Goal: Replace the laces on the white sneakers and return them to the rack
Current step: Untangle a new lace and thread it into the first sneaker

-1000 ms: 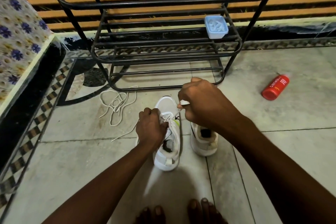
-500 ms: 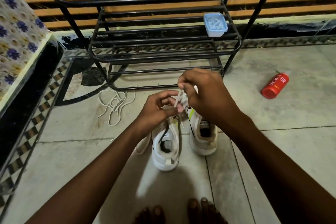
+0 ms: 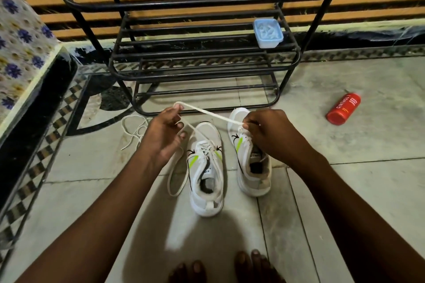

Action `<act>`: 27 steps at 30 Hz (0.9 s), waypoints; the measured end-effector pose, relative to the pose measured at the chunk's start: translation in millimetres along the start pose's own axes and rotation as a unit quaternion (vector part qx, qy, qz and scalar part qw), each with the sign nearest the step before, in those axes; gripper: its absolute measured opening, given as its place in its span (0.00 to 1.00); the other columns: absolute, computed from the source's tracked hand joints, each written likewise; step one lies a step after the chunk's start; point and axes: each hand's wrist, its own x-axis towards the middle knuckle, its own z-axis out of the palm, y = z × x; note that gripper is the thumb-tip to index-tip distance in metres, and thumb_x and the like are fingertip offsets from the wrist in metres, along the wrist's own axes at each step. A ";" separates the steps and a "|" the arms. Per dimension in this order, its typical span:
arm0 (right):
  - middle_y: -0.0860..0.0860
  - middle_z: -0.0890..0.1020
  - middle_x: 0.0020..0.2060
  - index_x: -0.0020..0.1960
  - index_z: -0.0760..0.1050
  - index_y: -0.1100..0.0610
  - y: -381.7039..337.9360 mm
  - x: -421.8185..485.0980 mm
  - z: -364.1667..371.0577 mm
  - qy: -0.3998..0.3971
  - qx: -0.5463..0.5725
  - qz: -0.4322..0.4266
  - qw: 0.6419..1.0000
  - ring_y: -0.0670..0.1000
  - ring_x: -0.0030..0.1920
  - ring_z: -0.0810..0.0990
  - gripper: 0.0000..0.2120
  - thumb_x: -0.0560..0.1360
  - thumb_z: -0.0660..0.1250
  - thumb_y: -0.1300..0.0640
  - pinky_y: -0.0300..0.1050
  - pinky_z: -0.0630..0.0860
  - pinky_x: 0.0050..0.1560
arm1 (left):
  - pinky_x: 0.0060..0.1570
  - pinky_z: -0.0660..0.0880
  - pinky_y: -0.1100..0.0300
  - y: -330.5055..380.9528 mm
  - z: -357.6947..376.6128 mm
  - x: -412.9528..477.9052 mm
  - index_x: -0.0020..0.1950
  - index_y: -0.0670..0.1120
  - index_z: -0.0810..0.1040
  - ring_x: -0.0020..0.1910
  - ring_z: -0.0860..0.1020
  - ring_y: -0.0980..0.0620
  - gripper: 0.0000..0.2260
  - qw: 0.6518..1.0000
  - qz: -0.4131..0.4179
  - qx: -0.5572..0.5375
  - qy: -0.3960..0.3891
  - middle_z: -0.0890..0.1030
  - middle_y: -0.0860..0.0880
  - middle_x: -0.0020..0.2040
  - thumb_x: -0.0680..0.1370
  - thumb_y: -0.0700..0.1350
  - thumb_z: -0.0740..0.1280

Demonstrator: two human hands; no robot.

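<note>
A: Pale tiled floor (image 3: 368,145), both white sneakers (image 3: 208,132) just before the black rack (image 3: 202,0)!
B: Left hand (image 3: 161,138) pinches the lace (image 3: 207,111), right hand (image 3: 269,135) grips its other end, probably at the sneaker nearer the rack.

Both arms are uncovered as far up as can be seen: the left forearm (image 3: 103,213) and right forearm (image 3: 333,202) are long and slim, with skin all the way to the wrist. The left hand (image 3: 164,135) and right hand (image 3: 269,133) are bare too, with ridged knuckles and short, pale fingernails. The person is barefoot. Toes of the left foot (image 3: 187,271) and right foot (image 3: 253,264) show rounded nails in dim light.
</note>
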 end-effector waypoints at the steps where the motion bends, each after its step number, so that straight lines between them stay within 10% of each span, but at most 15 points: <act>1: 0.54 0.83 0.40 0.45 0.82 0.55 5.7 -0.6 1.9 -0.022 -0.022 0.015 0.999 0.57 0.44 0.79 0.07 0.79 0.66 0.58 0.52 0.76 0.47 | 0.34 0.64 0.61 -1.2 -5.0 3.6 0.44 0.49 0.82 0.31 0.69 0.57 0.07 0.999 -0.015 -0.032 0.022 0.71 0.55 0.33 0.80 0.44 0.67; 13: 0.54 0.83 0.41 0.48 0.82 0.53 45.4 -10.3 18.4 -0.059 -0.021 0.145 0.987 0.60 0.51 0.79 0.07 0.77 0.65 0.60 0.46 0.71 0.45 | 0.36 0.70 0.63 -12.1 -31.0 19.5 0.47 0.46 0.78 0.32 0.76 0.55 0.06 0.988 -0.068 -0.073 0.116 0.80 0.51 0.37 0.82 0.41 0.63; 19: 0.53 0.85 0.33 0.43 0.77 0.55 11.8 -11.2 31.0 -0.025 0.233 0.201 0.951 0.54 0.35 0.84 0.08 0.76 0.62 0.65 0.55 0.83 0.45 | 0.39 0.73 0.60 -16.6 5.6 -0.2 0.63 0.40 0.79 0.41 0.81 0.52 0.11 0.988 -0.006 0.155 -0.025 0.86 0.44 0.56 0.83 0.41 0.66; 24: 0.41 0.79 0.30 0.39 0.80 0.53 -8.4 -7.5 50.6 0.048 0.196 0.117 0.972 0.34 0.36 0.78 0.08 0.75 0.71 0.62 0.27 0.69 0.41 | 0.42 0.81 0.56 -34.5 8.6 -6.7 0.64 0.48 0.79 0.43 0.85 0.49 0.20 0.902 0.070 0.426 -0.022 0.86 0.48 0.48 0.73 0.43 0.76; 27: 0.42 0.77 0.28 0.40 0.80 0.56 -16.5 -3.6 59.8 0.080 0.216 0.096 0.968 0.43 0.33 0.77 0.05 0.75 0.70 0.60 0.39 0.71 0.39 | 0.44 0.81 0.57 -42.3 4.6 -24.1 0.59 0.56 0.78 0.43 0.82 0.52 0.25 0.851 0.086 0.518 -0.007 0.81 0.51 0.47 0.65 0.42 0.78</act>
